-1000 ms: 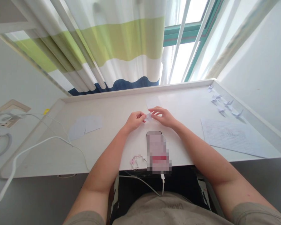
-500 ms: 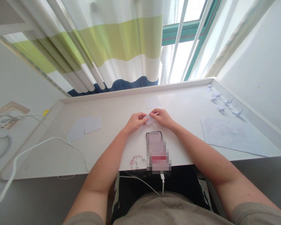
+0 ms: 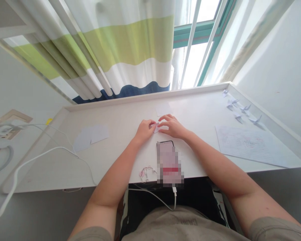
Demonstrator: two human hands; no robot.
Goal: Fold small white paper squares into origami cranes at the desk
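A small folded piece of white paper [image 3: 156, 128] is pinched between the thumb and fingers of my left hand [image 3: 145, 130], low over the desk. My right hand [image 3: 172, 126] is just to its right, thumb and fingers spread, with fingertips close to the paper's edge; whether they touch it I cannot tell. A flat white square of paper [image 3: 163, 109] lies just beyond my hands. Below them is a phone [image 3: 168, 157] with a blurred screen, a white cable plugged into its near end.
Several folded paper cranes [image 3: 245, 108] stand at the far right, behind a written sheet [image 3: 245, 144]. Blank paper pieces [image 3: 99, 133] lie at left. A beaded strap [image 3: 144, 174] is beside the phone. White cables [image 3: 40, 156] cross the left side; a raised rim [image 3: 150, 94] edges the desk.
My right hand has let go of the folded paper and spread its fingers. The paper has shifted slightly left, still in my left hand.
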